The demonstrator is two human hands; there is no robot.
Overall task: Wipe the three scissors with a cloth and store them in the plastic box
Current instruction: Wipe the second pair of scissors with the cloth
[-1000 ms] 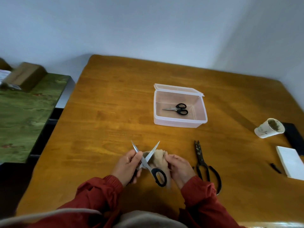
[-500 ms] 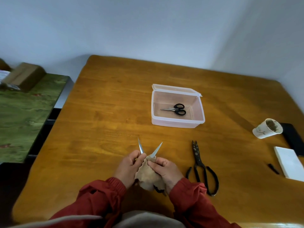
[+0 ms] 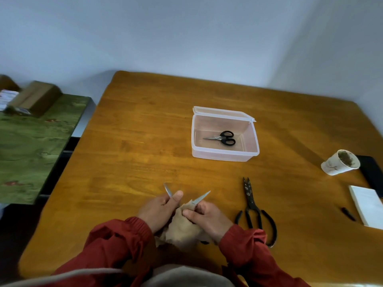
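Since a second earlier, our right hand (image 3: pixel 207 216) had carried the cloth (image 3: pixel 182 228) up from the handle end over the pivot, so that the black handle loop we could see before now lay buried under the fabric. Our right grip was closed around the cloth and pinched one blade of the open scissors (image 3: pixel 199 200) through it, while our left hand (image 3: pixel 159 210) was closed on the other blade, its tip poking out above the thumb. We judged this to be mid-wipe on the second pair, with storing still to come. Outward on the worktop (image 3: pixel 134 152), the large black shears (image 3: pixel 251 206) lay just beside our right wrist, untouched, and the small scissors (image 3: pixel 222 138) already rested inside the open plastic box (image 3: pixel 224 156) further away. We could not see the pivot or handles of the pair in hand, nor whether the cloth wrapped the blade fully. To the right, a paper cup (image 3: pixel 336 165) lay tipped, its contents unclear, and a white pad (image 3: pixel 365 206) was cut off by the frame edge.
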